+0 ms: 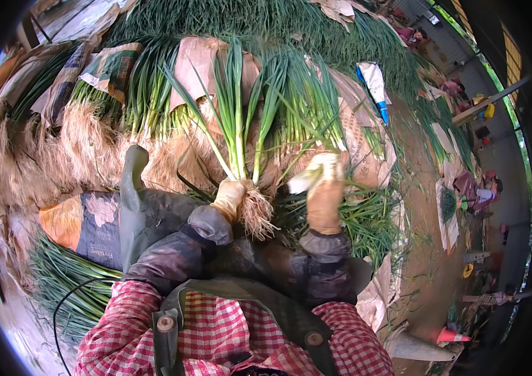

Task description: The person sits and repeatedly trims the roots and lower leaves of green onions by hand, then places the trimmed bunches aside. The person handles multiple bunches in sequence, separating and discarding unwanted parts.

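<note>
My left hand point(229, 199), in a pale work glove, grips a few green onions point(237, 127) low on their stems. Their stringy roots point(255, 212) hang beside the glove, and their leaves point away from me. To the right, my gloved right hand point(324, 188) is raised and blurred by motion. Pale, leaf-like strips point(304, 181) show at its fingers; whether it holds them I cannot tell. Loose leaves point(364, 225) lie beneath and beside that hand. Ahead, a row of rooted green onions point(153, 103) lies with the roots towards me.
Sacking point(195, 66) covers parts of the row. A blue and white packet point(373, 87) lies at its right end. More green onions point(68, 286) lie at my left by a fertilizer sack point(101, 230). An orange cone point(451, 335) and several people point(477, 190) are at far right.
</note>
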A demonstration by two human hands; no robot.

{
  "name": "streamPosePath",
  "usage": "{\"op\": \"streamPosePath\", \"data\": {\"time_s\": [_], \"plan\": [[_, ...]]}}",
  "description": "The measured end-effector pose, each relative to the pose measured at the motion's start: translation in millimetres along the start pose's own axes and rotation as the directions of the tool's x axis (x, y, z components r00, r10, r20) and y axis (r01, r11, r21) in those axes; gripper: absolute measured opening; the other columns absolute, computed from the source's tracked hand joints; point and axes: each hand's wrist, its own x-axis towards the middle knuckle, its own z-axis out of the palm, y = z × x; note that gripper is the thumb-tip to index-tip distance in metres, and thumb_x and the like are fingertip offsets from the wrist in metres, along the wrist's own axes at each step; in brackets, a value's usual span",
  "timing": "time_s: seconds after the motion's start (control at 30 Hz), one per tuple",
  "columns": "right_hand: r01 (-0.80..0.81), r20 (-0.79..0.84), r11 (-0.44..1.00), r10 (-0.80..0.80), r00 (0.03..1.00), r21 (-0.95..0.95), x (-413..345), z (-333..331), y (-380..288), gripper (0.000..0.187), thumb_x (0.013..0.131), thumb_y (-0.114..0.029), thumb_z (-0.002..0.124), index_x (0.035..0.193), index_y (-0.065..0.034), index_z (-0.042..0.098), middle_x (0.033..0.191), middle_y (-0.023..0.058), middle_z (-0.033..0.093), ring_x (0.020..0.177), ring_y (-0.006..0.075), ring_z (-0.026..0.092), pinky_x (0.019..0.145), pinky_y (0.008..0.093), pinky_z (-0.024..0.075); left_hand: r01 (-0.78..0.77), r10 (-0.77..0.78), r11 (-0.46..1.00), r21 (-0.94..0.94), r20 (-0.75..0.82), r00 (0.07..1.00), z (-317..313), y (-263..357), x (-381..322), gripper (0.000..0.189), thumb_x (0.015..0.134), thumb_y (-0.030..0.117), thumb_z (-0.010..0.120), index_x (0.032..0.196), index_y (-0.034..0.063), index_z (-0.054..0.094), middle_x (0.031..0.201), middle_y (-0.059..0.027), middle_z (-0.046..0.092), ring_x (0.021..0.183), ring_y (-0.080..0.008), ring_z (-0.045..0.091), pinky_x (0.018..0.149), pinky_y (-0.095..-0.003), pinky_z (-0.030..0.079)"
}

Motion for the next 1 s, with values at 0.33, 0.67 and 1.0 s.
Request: {"op": "streamPosePath", "data": {"time_s": [0.33, 0.67, 1.0], "plan": [[-0.52, 0.335, 0.852, 0.508, 0.794, -0.06, -30.5, -14.5, 102.2, 0.024, 0.092, -0.012, 0.048, 0.113, -0.0006, 0.055, 0.093, 0.0031, 0.062, 0.082, 0.0101, 0.058, 0.075, 0.0231, 0.0467, 0.49, -0.307, 0.812, -0.317, 0.482, 0.82, -1.5, 23.1, -8.7, 0.021, 0.082, 0.004, 0.055, 0.099, -0.0072, 0.057, 0.09, -0.02, 0.064, 0.076, -0.0292, 0.064, 0.071, -0.0403, 0.055], [-0.054, -0.055, 0.017, -0.04, 0.998, -0.998, 90.5, -87.8, 39.2, 0.042, 0.084, -0.028, 0.059, 0.117, -0.0048, 0.051, 0.095, 0.0152, 0.061, 0.084, 0.0275, 0.061, 0.068, 0.0352, 0.0495, 0.38, -0.13, 0.886, -0.265, 0.646, 0.752, -3.2, 52.3, -35.5, 0.038, 0.076, 0.004, 0.057, 0.111, -0.0097, 0.051, 0.106, -0.0181, 0.059, 0.096, -0.03, 0.059, 0.087, -0.0425, 0.048], [-0.626, -0.132, 0.37, 0.783, 0.608, -0.687, 12.4, -69.9, 112.5, 0.021, 0.085, -0.026, 0.061, 0.088, -0.0052, 0.06, 0.074, 0.0016, 0.063, 0.057, 0.0086, 0.054, 0.049, 0.0243, 0.0423, -0.07, -0.162, 0.876, 0.477, 0.427, 0.889, -12.0, 3.2, -7.5, 0.022, 0.083, 0.009, 0.057, 0.101, -0.0029, 0.062, 0.086, -0.0103, 0.065, 0.075, -0.0185, 0.063, 0.069, -0.0299, 0.052]]}}
